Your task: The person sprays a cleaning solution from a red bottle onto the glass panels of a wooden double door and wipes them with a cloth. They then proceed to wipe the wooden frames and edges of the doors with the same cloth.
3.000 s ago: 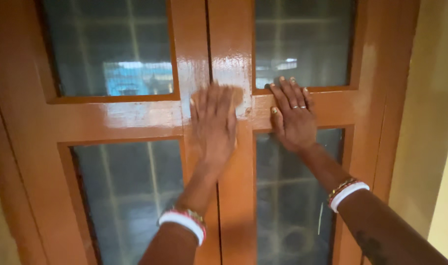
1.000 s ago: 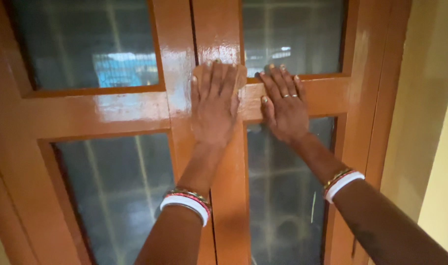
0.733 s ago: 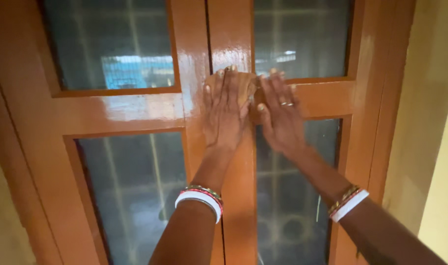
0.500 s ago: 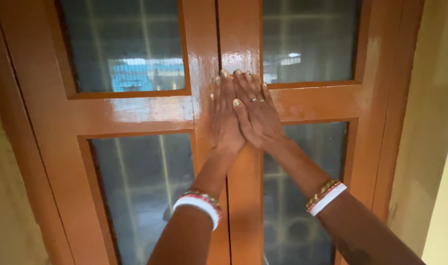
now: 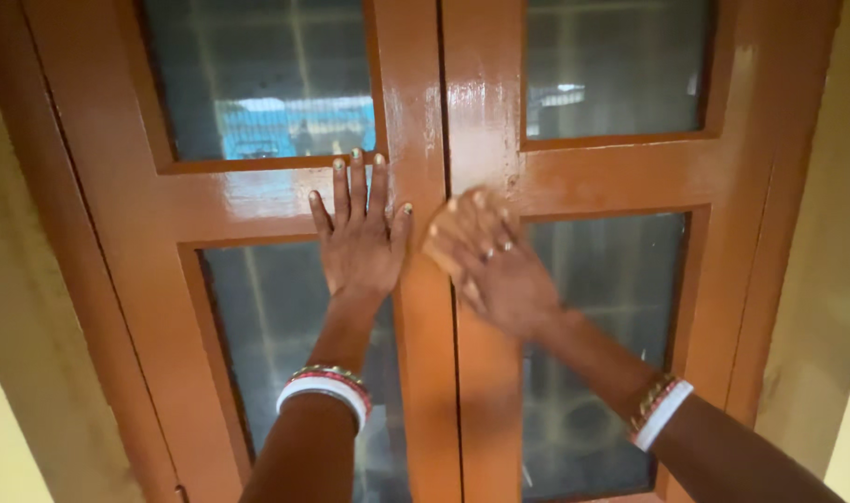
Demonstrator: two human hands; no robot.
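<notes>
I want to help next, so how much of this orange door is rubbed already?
Looks done: the middle posts and left crossbar shine glossy. In hand: the right hand, blurred, is on the middle post beside the lower right pane; the left hand presses flat on the left crossbar. Probably left: the right outer edge, which looks duller and patchy.

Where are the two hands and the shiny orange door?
left hand (image 5: 358, 244), head view, back of the hand.
right hand (image 5: 490, 265), head view, blurred back of the hand.
orange door (image 5: 257, 200), head view, glossy crossbar.
</notes>
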